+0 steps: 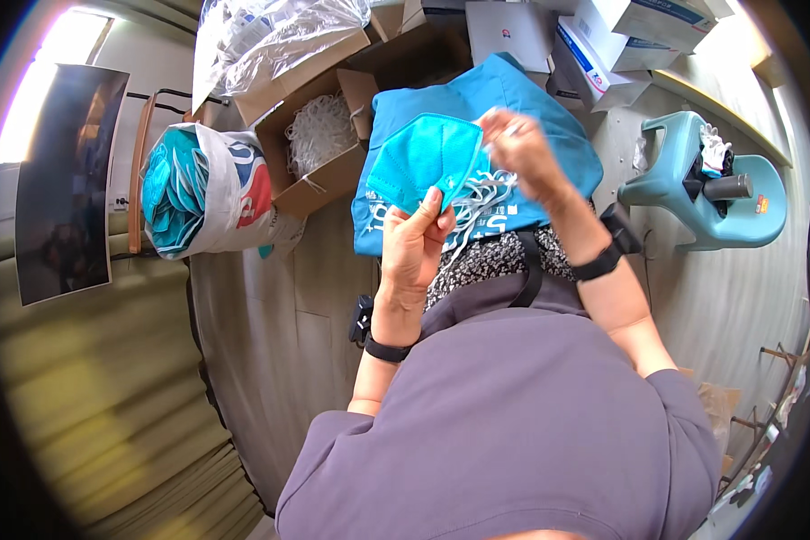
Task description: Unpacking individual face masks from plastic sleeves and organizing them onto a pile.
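A grey concrete floor (270, 333) runs under the scene. At the left, bright daylight comes through a window (40, 81), with a dark poster (63, 180) on the pale wall (90, 396) beside it. A light blue plastic stool (693, 193) stands at the right, near a wooden ledge (720, 108) and stacked cardboard boxes (621, 36).

The mask (423, 162) is teal, and the cloth (513, 117) beneath it is a brighter blue with white markings. The bag (202, 193) is white with red and blue print and teal contents; the stool (693, 184) is pale green. The box (319, 144) is brown cardboard holding white loops, and the shirt (513, 423) is greyish purple.
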### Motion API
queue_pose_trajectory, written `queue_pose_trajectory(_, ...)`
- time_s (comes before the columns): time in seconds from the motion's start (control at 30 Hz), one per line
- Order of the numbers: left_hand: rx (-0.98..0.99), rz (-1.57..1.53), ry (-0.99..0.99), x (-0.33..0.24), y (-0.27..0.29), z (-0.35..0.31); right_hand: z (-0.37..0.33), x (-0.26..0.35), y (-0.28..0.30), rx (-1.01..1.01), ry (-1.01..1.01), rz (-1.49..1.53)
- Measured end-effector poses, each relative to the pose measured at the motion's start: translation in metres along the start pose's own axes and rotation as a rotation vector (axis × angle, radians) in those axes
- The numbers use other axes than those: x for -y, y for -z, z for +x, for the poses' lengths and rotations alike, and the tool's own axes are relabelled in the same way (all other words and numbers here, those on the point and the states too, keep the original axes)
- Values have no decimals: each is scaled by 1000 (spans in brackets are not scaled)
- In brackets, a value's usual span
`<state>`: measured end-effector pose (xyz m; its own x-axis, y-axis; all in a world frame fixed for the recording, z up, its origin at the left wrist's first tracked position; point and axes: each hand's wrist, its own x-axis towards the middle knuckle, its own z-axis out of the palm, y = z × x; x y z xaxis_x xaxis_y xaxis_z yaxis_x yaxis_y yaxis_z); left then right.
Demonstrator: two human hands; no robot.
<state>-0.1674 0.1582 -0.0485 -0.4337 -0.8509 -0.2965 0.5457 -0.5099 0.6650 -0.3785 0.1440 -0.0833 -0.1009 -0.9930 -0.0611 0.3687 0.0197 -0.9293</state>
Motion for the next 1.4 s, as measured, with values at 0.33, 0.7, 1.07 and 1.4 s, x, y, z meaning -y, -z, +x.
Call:
queue_pose_trajectory(0.33, -113, 53, -115, 5, 18, 10, -16, -6, -26, 107, 242, -481)
queue_pose_trajectory(0.7, -101, 477, -335, -75, 23, -21, 8, -8, 50, -278, 183, -984)
queue_pose_trajectory(1.07, -108, 451, -257, -49, 55, 6, -11, -47, 0, -13, 204, -871)
queue_pose_trajectory(1.4, 9, 1486, -215, -1, 3, 32, -33, -25, -22, 4, 441, -679)
